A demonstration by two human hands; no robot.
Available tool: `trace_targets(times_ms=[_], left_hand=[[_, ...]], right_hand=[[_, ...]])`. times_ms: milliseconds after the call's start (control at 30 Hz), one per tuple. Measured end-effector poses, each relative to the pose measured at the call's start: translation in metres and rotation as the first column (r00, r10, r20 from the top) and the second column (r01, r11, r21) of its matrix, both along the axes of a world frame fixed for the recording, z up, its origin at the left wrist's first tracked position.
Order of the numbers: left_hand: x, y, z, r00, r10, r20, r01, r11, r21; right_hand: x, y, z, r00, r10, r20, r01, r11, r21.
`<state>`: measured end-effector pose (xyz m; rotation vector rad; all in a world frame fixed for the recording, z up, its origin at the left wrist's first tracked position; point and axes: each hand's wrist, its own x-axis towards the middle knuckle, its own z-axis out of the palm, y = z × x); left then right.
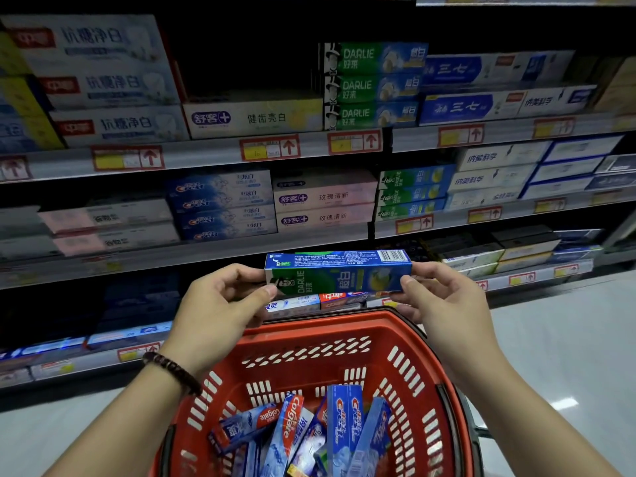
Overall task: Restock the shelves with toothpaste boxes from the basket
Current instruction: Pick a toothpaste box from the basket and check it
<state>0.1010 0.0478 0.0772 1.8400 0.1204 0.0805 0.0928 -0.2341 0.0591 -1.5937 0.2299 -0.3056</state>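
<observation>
Both hands, left (220, 301) and right (444, 297), pinch my Darlie toothpaste box (339, 275) level above the red basket (413, 342).

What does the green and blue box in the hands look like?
The long green and blue cardboard Darlie toothpaste box is held level over the red plastic basket. Its front shows white lettering; its blue top carries small print and a barcode. The left hand pinches one end, the right hand the other.
</observation>
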Motion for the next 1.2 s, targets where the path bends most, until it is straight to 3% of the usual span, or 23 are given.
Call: trace_targets(times_ms=[433, 700, 1200], left_hand=[[-0.002, -0.007, -0.001, 0.994, 0.013, 0.112, -0.019, 0.998, 0.051], [-0.008, -0.036, -0.009, 0.996, 0.068, 0.053, -0.057, 0.982, -0.18], [-0.002, -0.089, 0.01, 0.985, 0.076, 0.156, -0.035, 0.967, -0.251]], right_hand=[[0.001, -0.002, 0.0, 0.998, -0.056, 0.025, 0.055, 0.997, 0.05], [-0.003, -0.011, 0.0, 0.994, -0.108, 0.022, 0.106, 0.99, 0.089], [-0.017, -0.04, 0.017, 0.958, -0.273, 0.082, 0.254, 0.949, 0.188]])
